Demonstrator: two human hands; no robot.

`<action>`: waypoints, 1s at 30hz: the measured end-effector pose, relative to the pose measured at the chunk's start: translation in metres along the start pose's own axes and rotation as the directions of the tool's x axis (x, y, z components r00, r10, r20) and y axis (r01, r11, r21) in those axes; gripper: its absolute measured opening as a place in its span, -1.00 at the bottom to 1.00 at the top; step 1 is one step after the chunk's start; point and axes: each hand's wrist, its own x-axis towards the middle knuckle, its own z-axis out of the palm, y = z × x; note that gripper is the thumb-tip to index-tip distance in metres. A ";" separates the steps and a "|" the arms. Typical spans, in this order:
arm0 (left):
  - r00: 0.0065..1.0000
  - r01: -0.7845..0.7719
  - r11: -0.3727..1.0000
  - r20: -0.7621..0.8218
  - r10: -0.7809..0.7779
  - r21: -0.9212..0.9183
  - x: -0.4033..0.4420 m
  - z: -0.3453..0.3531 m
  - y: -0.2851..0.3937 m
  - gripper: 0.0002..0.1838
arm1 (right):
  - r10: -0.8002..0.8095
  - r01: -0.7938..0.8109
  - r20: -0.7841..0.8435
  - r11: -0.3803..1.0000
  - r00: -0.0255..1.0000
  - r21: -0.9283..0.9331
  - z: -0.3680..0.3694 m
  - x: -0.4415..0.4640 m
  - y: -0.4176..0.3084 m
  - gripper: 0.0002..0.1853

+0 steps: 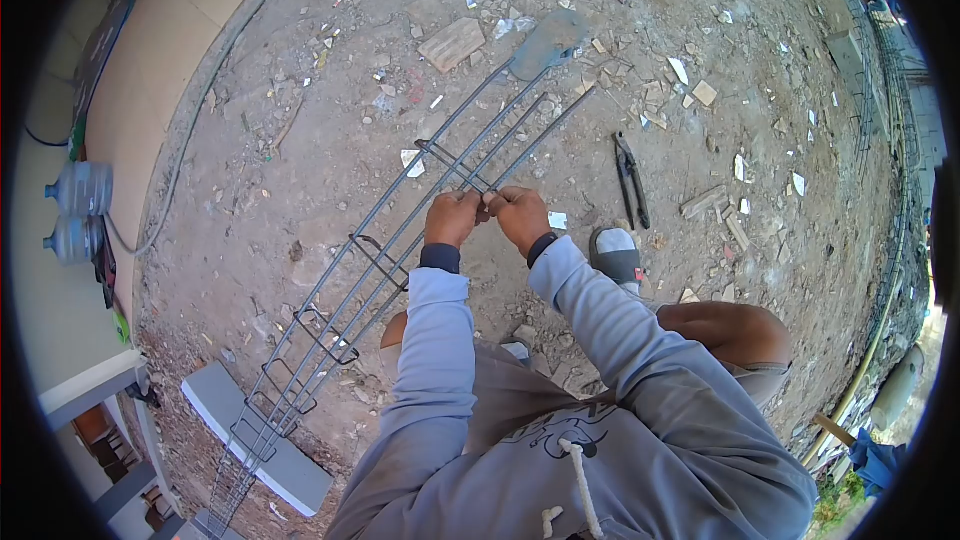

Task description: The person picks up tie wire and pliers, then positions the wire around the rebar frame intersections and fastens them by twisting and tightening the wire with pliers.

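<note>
A long rebar cage (375,255) of steel bars and square stirrups runs diagonally over the dirt. My left hand (455,218) is closed at the bar nearest me, where a stirrup (450,162) crosses. Right beside it, nearly touching, my right hand (520,218) is closed at the same joint. My knuckles hide the fingertips and any small thing between them. The bars' far ends rest on or by a grey-blue slab (550,43). To the right of my hands, long-handled pincers (630,180) lie on the ground.
A pale grey block (255,440) lies under the cage at lower left. Two clear water jugs (78,212) stand by the ledge on the left. Broken tile and a wooden piece (452,44) are scattered on the dirt. My shoe (615,255) is near the pincers.
</note>
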 end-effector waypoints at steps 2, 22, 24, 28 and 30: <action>0.998 -0.007 0.999 0.057 0.010 -0.047 0.001 -0.002 0.001 -0.82 | -0.030 0.029 0.007 0.995 1.000 0.093 0.007 0.008 0.017 -0.74; 0.984 0.129 0.929 0.157 -0.078 -0.348 -0.004 -0.004 0.015 -0.90 | -0.044 0.030 -0.070 0.981 0.997 -0.191 -0.007 -0.015 -0.013 -0.71; 0.985 0.132 0.918 0.150 -0.080 -0.373 -0.003 -0.004 0.014 -0.90 | -0.029 0.011 -0.080 0.975 0.996 -0.220 -0.005 -0.016 -0.014 -0.72; 0.987 0.133 0.878 0.145 -0.074 -0.460 -0.005 -0.007 0.010 -0.87 | 0.020 -0.035 -0.067 0.972 0.998 -0.232 -0.006 -0.019 -0.018 -0.72; 0.987 0.133 0.871 0.142 -0.074 -0.474 -0.009 -0.009 0.011 -0.89 | 0.027 -0.045 -0.082 0.972 0.996 -0.229 -0.005 -0.019 -0.018 -0.72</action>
